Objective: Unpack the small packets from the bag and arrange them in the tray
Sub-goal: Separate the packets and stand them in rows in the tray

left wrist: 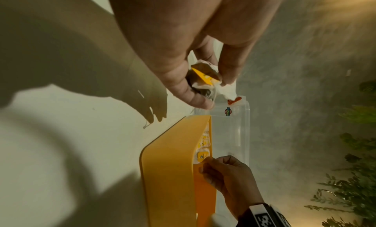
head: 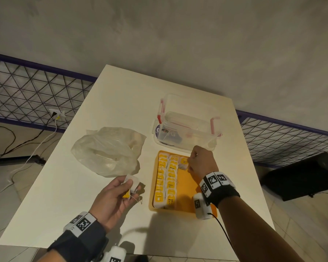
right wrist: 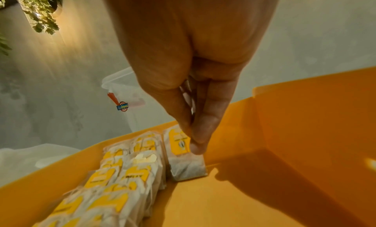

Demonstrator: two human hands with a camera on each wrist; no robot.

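Observation:
An orange tray (head: 187, 188) lies on the white table and holds two rows of small tea packets (head: 166, 178) with yellow tags along its left side. My right hand (head: 189, 164) is at the tray's far end and pinches one packet (right wrist: 183, 156) that starts a third row, its lower edge on the tray floor (right wrist: 254, 190). My left hand (head: 129, 186) hovers left of the tray, near the crumpled clear plastic bag (head: 108, 150), and holds another packet (left wrist: 205, 79) between thumb and fingers, its string dangling.
A clear plastic box (head: 186, 125) with red clips stands just beyond the tray. The right half of the tray floor (head: 189, 186) is bare. A black case (head: 301, 174) and cables lie on the floor beside the table; a wire fence runs behind.

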